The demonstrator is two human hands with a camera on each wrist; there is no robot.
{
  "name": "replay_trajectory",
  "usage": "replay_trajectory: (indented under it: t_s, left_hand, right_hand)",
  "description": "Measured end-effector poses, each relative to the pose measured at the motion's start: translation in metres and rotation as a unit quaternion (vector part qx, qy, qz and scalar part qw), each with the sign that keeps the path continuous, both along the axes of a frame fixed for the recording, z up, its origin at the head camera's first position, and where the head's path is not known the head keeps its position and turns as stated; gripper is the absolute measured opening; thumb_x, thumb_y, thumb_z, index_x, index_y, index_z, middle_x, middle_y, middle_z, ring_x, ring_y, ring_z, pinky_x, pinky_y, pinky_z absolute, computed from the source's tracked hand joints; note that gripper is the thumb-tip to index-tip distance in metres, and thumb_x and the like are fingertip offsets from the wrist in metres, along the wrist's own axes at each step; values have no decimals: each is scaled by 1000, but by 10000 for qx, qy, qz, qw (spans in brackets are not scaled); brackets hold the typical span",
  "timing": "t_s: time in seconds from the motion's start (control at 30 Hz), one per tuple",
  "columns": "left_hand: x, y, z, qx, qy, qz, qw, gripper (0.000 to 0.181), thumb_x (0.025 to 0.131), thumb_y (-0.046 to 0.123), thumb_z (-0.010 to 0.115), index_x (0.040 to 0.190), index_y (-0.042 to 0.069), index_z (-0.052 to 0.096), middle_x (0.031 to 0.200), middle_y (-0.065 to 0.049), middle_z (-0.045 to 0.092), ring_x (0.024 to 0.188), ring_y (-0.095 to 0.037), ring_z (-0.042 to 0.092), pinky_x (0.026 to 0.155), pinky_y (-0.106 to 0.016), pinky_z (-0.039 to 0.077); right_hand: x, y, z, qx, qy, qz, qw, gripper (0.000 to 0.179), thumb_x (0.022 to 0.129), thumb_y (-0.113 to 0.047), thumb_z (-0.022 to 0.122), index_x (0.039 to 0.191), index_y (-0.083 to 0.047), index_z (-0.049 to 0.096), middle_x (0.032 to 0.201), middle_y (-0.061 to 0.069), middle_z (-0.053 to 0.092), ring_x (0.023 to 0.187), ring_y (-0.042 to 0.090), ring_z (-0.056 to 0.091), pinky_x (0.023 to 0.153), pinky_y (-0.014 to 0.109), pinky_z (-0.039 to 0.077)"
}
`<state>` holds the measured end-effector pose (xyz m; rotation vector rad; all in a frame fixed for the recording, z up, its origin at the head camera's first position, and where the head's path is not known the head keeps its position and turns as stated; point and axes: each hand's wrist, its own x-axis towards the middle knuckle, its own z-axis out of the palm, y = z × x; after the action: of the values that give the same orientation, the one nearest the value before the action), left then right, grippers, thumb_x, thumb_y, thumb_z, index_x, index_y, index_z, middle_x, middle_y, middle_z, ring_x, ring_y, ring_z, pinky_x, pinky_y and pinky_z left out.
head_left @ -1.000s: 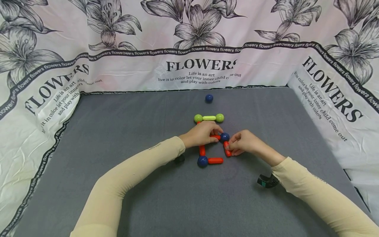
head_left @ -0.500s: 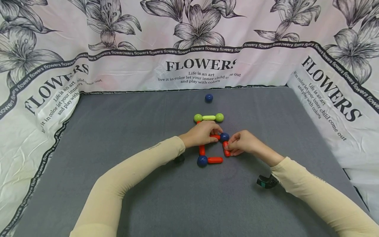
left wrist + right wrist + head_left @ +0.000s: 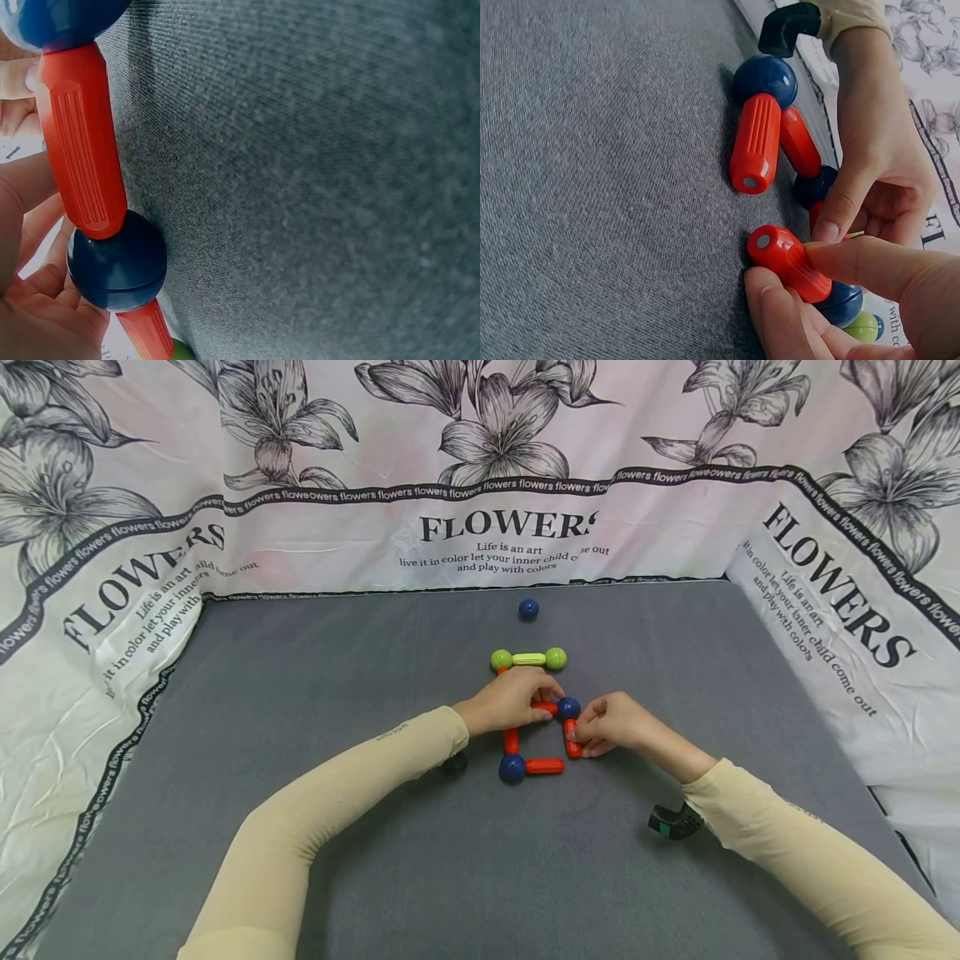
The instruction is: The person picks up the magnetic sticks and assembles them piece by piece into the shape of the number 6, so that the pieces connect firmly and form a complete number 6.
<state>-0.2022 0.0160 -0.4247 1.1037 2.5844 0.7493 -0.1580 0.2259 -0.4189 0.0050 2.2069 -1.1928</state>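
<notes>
My left hand [image 3: 510,697] reaches over a chain of magnetic rods and balls and pinches a red magnetic rod [image 3: 546,707]. That rod's right end meets a blue ball [image 3: 569,708]. My right hand [image 3: 618,725] pinches another red magnetic rod [image 3: 786,259] between thumb and fingers, its far end at the same ball. Its near end points towards me, with a grey magnet tip showing. Close to it, a loose-ended red rod [image 3: 545,766] extends from the lower-left blue ball [image 3: 513,767]. In the left wrist view, a red rod [image 3: 82,142] joins this ball to a middle blue ball [image 3: 118,261].
Beyond the hands, a light green rod [image 3: 529,659] links two green balls, and one more blue ball [image 3: 528,609] lies farther back. A grey cloth [image 3: 360,647] covers the table. A white floral curtain [image 3: 337,543] stands along the back and sides.
The near end of the red rod in my right hand has swung slightly left, so the rod points more straight towards me. My left hand keeps its place.
</notes>
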Motion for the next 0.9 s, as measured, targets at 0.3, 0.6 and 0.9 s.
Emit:
replay_trajectory:
  t_s: [0.3, 0.6, 0.9]
  left_hand:
    - [1, 0, -1, 56, 73, 13, 10000, 31, 88, 19, 76, 117, 10, 70, 104, -2, 69, 91, -12, 61, 81, -20, 51]
    - [11, -7, 14, 249, -65, 192, 9995, 30, 89, 21, 74, 118, 11, 71, 112, -4, 70, 102, -16, 64, 90, -26, 53]
    - [45, -25, 16, 1107, -287, 477, 9923, 25, 89, 17, 74, 113, 10, 72, 108, -5, 68, 98, -19, 64, 86, -29, 54]
  right_hand:
    - [0, 0, 1, 8, -55, 67, 10000, 19, 86, -15, 72, 94, 2, 69, 70, 0, 72, 64, 12, 70, 64, 30, 61]
    - [0, 2, 2, -18, -85, 165, 9998, 21, 87, -16, 72, 96, 2, 68, 71, 1, 72, 65, 12, 71, 65, 30, 61]
    - [-17, 15, 20, 507, 429, 717, 9952, 27, 89, -22, 71, 103, 1, 71, 90, 7, 76, 75, 13, 71, 74, 34, 62]
